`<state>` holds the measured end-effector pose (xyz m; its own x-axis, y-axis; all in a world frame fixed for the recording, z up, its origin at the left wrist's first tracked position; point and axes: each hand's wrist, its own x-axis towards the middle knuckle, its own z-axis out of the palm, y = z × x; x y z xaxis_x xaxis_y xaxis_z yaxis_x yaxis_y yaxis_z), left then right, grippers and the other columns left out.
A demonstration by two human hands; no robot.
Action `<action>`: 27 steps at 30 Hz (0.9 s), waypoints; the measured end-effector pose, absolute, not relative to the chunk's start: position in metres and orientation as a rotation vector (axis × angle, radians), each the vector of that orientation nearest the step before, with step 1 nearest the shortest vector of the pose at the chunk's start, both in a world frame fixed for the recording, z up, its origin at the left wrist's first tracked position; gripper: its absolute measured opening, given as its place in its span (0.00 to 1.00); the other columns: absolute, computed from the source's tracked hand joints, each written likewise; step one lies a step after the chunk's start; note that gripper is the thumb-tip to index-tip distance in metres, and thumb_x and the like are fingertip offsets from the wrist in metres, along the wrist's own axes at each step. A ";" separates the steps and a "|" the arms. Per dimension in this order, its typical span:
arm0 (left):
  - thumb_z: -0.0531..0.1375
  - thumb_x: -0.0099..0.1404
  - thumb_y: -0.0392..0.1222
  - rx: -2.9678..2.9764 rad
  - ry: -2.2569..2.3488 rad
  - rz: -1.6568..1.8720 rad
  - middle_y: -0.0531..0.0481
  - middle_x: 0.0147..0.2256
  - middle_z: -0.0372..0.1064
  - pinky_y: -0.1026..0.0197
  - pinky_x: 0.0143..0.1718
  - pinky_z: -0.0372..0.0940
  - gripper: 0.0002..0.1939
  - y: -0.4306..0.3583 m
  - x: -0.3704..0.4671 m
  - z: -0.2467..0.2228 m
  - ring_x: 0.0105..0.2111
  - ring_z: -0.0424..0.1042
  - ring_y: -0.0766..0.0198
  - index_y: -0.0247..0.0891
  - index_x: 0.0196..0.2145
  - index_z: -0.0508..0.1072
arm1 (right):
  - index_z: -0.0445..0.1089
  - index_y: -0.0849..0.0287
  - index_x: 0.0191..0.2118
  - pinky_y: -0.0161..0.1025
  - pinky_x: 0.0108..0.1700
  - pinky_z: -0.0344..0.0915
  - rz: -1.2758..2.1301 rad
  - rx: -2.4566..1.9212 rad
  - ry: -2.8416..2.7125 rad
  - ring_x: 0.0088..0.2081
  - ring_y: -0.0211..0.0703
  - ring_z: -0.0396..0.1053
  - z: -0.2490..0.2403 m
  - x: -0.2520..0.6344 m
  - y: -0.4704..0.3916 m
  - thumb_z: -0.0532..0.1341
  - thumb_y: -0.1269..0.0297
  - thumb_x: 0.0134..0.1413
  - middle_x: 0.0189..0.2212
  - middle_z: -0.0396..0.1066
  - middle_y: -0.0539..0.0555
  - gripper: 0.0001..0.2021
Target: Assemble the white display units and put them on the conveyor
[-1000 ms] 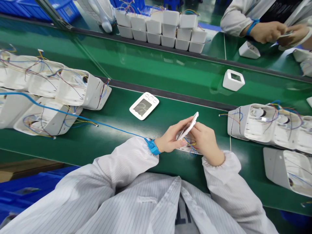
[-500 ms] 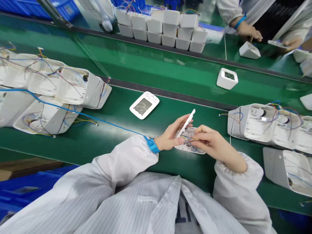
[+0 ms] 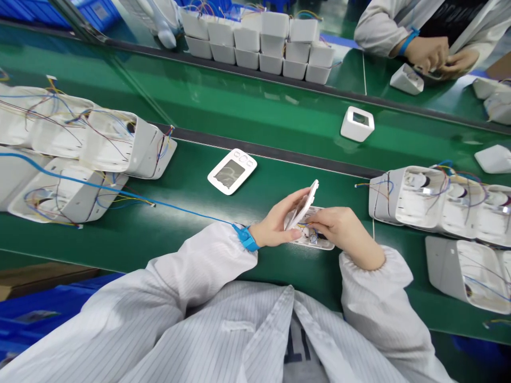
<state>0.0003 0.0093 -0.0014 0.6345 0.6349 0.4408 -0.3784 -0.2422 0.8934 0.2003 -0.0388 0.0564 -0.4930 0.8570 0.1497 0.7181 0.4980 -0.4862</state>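
My left hand [image 3: 275, 222] grips a white front panel [image 3: 306, 203] by its edge, thumb on the near side, and keeps it tilted up. Beneath it a white housing [image 3: 324, 245] lies open on the bench, with thin coloured wires [image 3: 304, 225] and small parts inside. The fingers of my right hand [image 3: 339, 226] reach into this housing, pinched together at the wires; their tips are partly hidden. Beyond my left hand lies a white panel with a grey screen and buttons [image 3: 232, 171], face up and apart from both hands.
Wired white housings stand on the left [image 3: 149, 149] and right [image 3: 385, 199] of the green bench [image 3: 179, 250]. A blue cord [image 3: 179, 207] runs to my left wristband. On the belt sits a white unit [image 3: 357, 124]. Across it, a co-worker's hands [image 3: 433, 56] work near stacked housings [image 3: 271, 64].
My right hand has moved left and deeper into the housing, drawing the wires down. The front panel in my left hand has turned slightly. The co-worker's hands have come together.
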 end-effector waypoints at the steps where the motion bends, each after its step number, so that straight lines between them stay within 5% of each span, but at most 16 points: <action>1: 0.63 0.60 0.61 1.578 0.246 0.961 0.37 0.65 0.54 0.39 0.63 0.57 0.45 0.009 0.000 -0.002 0.63 0.59 0.41 0.45 0.68 0.50 | 0.79 0.55 0.37 0.41 0.37 0.67 0.428 -1.349 -2.398 0.36 0.43 0.72 0.055 0.200 -0.038 0.59 0.66 0.64 0.34 0.78 0.51 0.09; 6: 0.64 0.59 0.59 1.733 0.376 0.970 0.36 0.66 0.52 0.38 0.64 0.55 0.48 0.008 0.000 -0.007 0.63 0.58 0.41 0.45 0.69 0.46 | 0.79 0.55 0.34 0.45 0.40 0.61 0.060 -1.533 -2.440 0.44 0.51 0.66 0.051 0.195 -0.036 0.62 0.67 0.61 0.45 0.74 0.58 0.08; 13: 0.67 0.55 0.58 2.014 0.408 1.018 0.35 0.61 0.57 0.40 0.61 0.59 0.50 0.009 0.001 0.003 0.60 0.61 0.43 0.43 0.67 0.48 | 0.76 0.60 0.34 0.43 0.33 0.56 0.007 -1.807 -2.407 0.37 0.50 0.67 0.052 0.187 -0.042 0.59 0.71 0.58 0.34 0.74 0.60 0.07; 17: 0.66 0.57 0.55 2.292 0.345 0.832 0.35 0.59 0.59 0.43 0.59 0.62 0.44 0.013 -0.003 0.012 0.58 0.63 0.45 0.41 0.66 0.55 | 0.76 0.60 0.41 0.44 0.40 0.65 0.313 -1.832 -2.258 0.42 0.52 0.71 0.046 0.193 -0.039 0.61 0.69 0.53 0.41 0.77 0.60 0.10; 22: 0.67 0.54 0.59 2.505 0.367 0.539 0.32 0.61 0.57 0.40 0.60 0.58 0.47 0.018 -0.005 0.015 0.60 0.61 0.41 0.42 0.66 0.55 | 0.77 0.54 0.46 0.45 0.50 0.69 1.109 -1.537 -1.981 0.48 0.49 0.74 0.052 0.229 -0.028 0.58 0.69 0.55 0.49 0.76 0.53 0.15; 27: 0.65 0.51 0.68 2.546 0.425 0.443 0.29 0.64 0.53 0.38 0.61 0.56 0.51 0.016 -0.003 0.015 0.61 0.58 0.38 0.41 0.66 0.57 | 0.78 0.53 0.42 0.46 0.52 0.69 1.086 -1.544 -1.301 0.46 0.47 0.75 0.058 0.236 -0.028 0.63 0.58 0.57 0.42 0.79 0.53 0.10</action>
<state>-0.0032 0.0162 0.0147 0.8976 0.3787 0.2259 0.2100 -0.8175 0.5362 0.2360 -0.0277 0.0583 0.0927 0.9902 -0.1041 0.2791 -0.1262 -0.9519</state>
